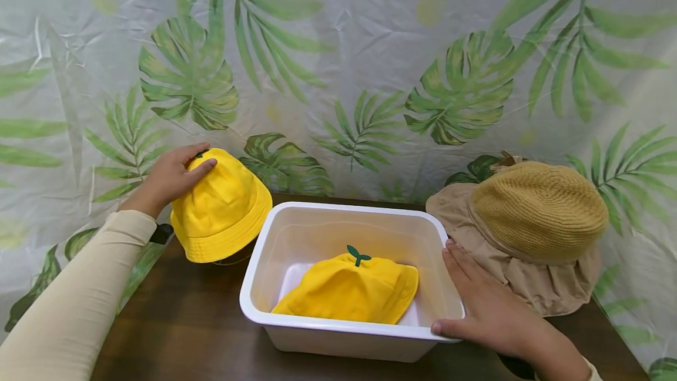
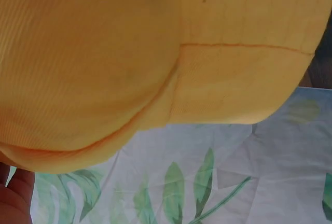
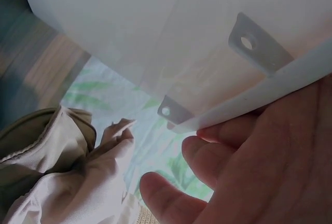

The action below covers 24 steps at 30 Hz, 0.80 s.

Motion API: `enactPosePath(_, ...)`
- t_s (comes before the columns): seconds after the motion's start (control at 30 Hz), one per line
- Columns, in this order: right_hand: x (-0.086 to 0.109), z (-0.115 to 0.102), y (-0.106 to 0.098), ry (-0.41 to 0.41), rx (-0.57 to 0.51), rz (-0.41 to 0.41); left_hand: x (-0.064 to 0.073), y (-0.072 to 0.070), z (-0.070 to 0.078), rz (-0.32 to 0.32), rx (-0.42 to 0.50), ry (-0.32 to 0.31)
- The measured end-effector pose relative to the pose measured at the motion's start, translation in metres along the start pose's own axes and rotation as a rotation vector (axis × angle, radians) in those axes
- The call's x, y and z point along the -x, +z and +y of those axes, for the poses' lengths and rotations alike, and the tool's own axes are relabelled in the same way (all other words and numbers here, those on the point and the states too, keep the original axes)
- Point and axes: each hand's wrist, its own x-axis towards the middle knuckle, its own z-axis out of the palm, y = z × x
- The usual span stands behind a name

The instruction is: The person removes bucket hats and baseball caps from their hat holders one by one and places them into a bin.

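Where right hand (image 1: 492, 304) touches tub rim (image 1: 344, 325) — sunhat (image 1: 539, 216) sits close.

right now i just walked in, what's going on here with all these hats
Someone is handling hats around a white tub. Their left hand grips the crown of a yellow bucket hat to the left of the tub, brim down and tilted. Their right hand rests on the tub's right rim. A second yellow hat, topped with a green sprout, lies inside the tub. A tan hat sits to the right, outside it.
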Motion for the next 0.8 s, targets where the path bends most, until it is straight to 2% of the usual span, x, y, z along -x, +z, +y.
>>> enactPosePath(0.17, 0.0001, 0.0006, -0.0001, -0.017, 0.005, 0.018, 0.0007, 0.0027, -0.0004, 0.018, 0.044, -0.016)
enactPosePath(0.57, -0.0012, 0.0000, -0.0022, 0.011, -0.023, -0.021, 0.0027, 0.0021, 0.0025, -0.006, 0.094, -0.077)
enactPosePath(0.8, -0.0013, -0.0017, -0.0024, 0.032, -0.037, -0.042, 0.0050, 0.0038, 0.0017, 0.024, 0.174, -0.115)
